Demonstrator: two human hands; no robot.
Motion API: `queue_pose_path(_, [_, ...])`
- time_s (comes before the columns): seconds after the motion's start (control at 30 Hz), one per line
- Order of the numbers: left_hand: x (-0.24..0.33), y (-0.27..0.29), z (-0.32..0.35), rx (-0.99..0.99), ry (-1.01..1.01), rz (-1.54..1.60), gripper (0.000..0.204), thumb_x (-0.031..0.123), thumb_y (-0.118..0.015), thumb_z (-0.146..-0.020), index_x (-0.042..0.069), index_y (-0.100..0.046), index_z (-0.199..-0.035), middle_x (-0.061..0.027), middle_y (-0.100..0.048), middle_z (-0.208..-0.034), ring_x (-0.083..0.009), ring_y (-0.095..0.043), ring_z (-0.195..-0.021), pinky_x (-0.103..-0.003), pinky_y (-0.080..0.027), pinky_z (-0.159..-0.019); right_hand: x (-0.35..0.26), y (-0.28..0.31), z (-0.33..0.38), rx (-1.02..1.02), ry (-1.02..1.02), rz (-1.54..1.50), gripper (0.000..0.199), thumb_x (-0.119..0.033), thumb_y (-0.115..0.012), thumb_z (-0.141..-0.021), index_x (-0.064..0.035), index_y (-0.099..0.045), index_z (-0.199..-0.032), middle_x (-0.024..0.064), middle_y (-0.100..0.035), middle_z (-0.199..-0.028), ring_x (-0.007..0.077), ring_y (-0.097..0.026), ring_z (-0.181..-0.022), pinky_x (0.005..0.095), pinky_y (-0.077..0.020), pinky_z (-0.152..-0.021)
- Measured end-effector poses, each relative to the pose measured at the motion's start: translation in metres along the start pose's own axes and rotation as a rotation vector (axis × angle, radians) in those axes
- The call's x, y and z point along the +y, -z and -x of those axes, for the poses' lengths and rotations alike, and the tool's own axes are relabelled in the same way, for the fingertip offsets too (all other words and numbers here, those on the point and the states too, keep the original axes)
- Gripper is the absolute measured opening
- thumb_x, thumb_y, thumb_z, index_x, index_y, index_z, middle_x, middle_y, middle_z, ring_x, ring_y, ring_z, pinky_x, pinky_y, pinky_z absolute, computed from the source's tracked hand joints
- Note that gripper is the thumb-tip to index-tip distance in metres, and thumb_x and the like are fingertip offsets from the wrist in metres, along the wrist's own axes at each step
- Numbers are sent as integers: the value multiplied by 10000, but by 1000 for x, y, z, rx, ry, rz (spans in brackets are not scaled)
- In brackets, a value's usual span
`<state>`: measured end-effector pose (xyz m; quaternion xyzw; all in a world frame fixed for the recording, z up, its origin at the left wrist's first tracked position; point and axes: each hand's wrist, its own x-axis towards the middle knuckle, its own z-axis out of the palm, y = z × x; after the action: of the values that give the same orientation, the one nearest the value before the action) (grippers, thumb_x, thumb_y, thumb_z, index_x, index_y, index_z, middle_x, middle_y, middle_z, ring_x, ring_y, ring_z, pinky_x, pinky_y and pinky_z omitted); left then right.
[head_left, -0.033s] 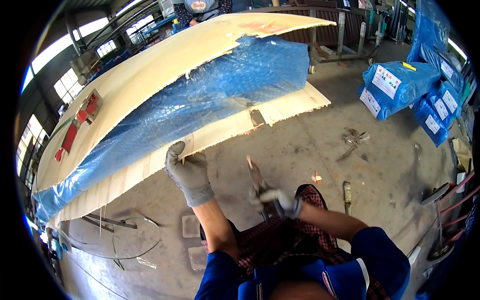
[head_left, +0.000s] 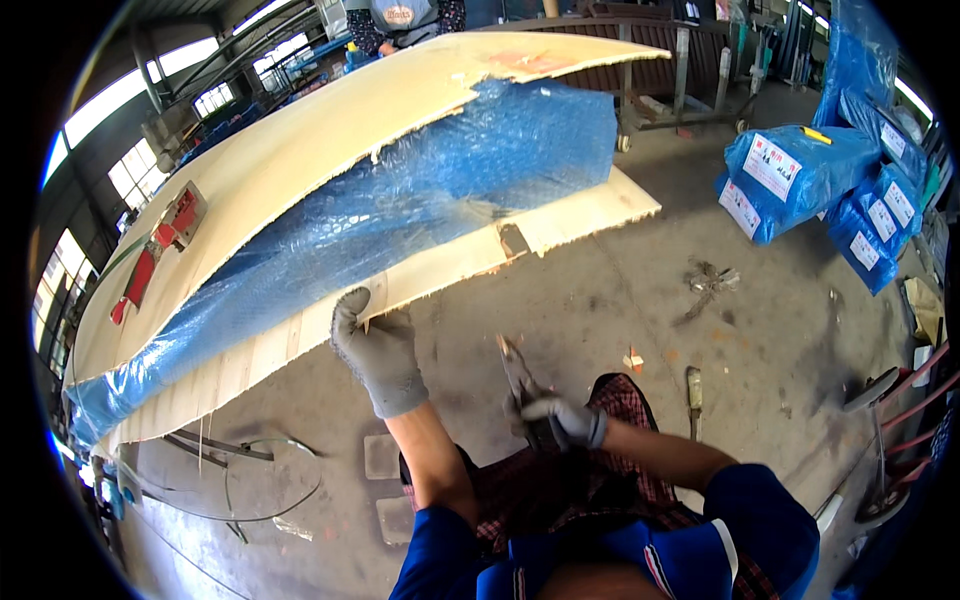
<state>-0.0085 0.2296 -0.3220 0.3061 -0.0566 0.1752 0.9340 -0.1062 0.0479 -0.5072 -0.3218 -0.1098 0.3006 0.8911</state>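
Note:
My left hand (head_left: pixel 380 350), in a grey glove, is closed on the near edge of the lower plywood sheet (head_left: pixel 430 278). Thumb and fingers pinch the ragged wood there. In front of my lap, my gloved right hand (head_left: pixel 565 420) is wrapped around what look like dark metal pliers (head_left: pixel 520 380). At their tip shows a pale brown bit resembling a wood splinter, apart from the sheet. Blue plastic-wrapped goods (head_left: pixel 400 190) lie between that lower sheet and a larger upper plywood sheet (head_left: pixel 330 125), whose near edge is jagged.
A red and grey strapping tool (head_left: pixel 165 230) rests on the upper sheet. Loose strapping (head_left: pixel 290 500) curls on the floor at left; a knife-like tool (head_left: pixel 694 390) lies at right. Blue-wrapped packages (head_left: pixel 800 175) stand far right. Another person (head_left: pixel 400 20) stands behind the plywood.
My right hand and the pliers have shifted slightly, with the tool's tip a little lower and to the right. My left hand stays on the plywood edge.

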Motion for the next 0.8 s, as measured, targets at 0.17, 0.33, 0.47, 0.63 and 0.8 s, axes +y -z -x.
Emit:
queue_pose_path(0.17, [0,-5,1,-26,36,48,94,53,-504,-790,37,-572,-727,-30,-541,-787,-148,-574,-752,-323,-524,-706,-37,-4,1,350,229,531,233,-85,-589,-843,-46,-538,-1067,15,-564,-884,119,-575,-866,303,-473,-772])
queue_pose_path(0.33, [0,12,-8,-40,51,72,82,66,-513,-785,36,-569,-733,-34,-539,-795,-169,-582,-771,-344,-526,-727,-115,-47,-4,450,254,939,201,-160,-618,-786,-65,-512,-927,-4,-504,-759,86,-492,-678,277,-415,-603])
queue_pose_path(0.47, [-2,9,-6,-26,35,40,76,63,-512,-781,33,-567,-738,-39,-546,-801,-176,-589,-779,-354,-528,-728,-129,-63,-5,434,216,960,191,-173,-611,-786,-68,-495,-896,-1,-488,-716,83,-463,-582,268,-392,-516])
queue_pose_path(0.63, [-2,10,-8,-64,50,59,73,55,-509,-777,32,-567,-738,-54,-565,-823,-195,-605,-802,-382,-530,-734,-138,-66,-17,408,268,832,195,-175,-597,-794,-56,-491,-906,-2,-490,-706,89,-473,-556,276,-393,-499])
queue_pose_path(0.8, [-1,9,-6,-60,43,61,69,50,-514,-777,24,-572,-752,-66,-577,-824,-204,-611,-805,-390,-530,-740,-128,-58,-33,567,331,1079,217,-174,-574,-798,-34,-491,-942,60,-534,-706,170,-531,-586,335,-431,-558])
